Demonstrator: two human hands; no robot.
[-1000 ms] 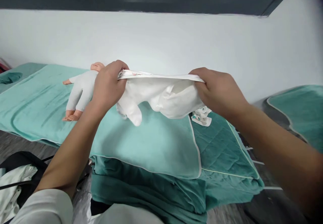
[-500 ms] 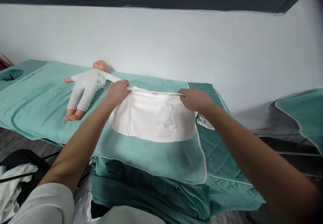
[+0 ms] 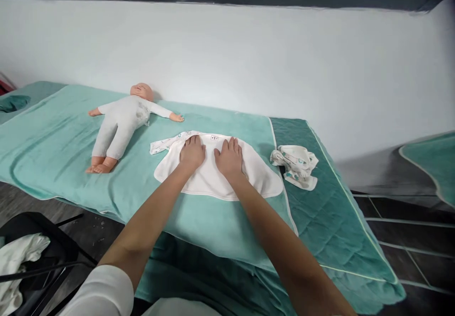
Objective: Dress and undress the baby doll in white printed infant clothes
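A white baby garment (image 3: 213,178) lies spread on the light green blanket, its small label at the top edge and one printed sleeve (image 3: 163,145) reaching out to the left. My left hand (image 3: 193,153) rests flat on its upper left part, fingers stretched out. On the upper right part, my right hand (image 3: 230,157) lies flat with its thumb spread. Neither hand grips the cloth. To the right, a crumpled printed white garment (image 3: 296,164) sits across the blanket's edge. A baby doll (image 3: 121,119) in a white bodysuit lies on its back to the left.
The light green blanket (image 3: 64,140) covers a bed with a darker quilted cover (image 3: 337,221). A white wall (image 3: 227,60) runs behind it. A black chair (image 3: 46,230) with white cloth on it stands at lower left. Another green cloth (image 3: 433,159) hangs at right.
Both hands have let go of the garment's top edge, moved closer together and now press flat on it. The garment's left sleeve and the crumpled garment at right now show.
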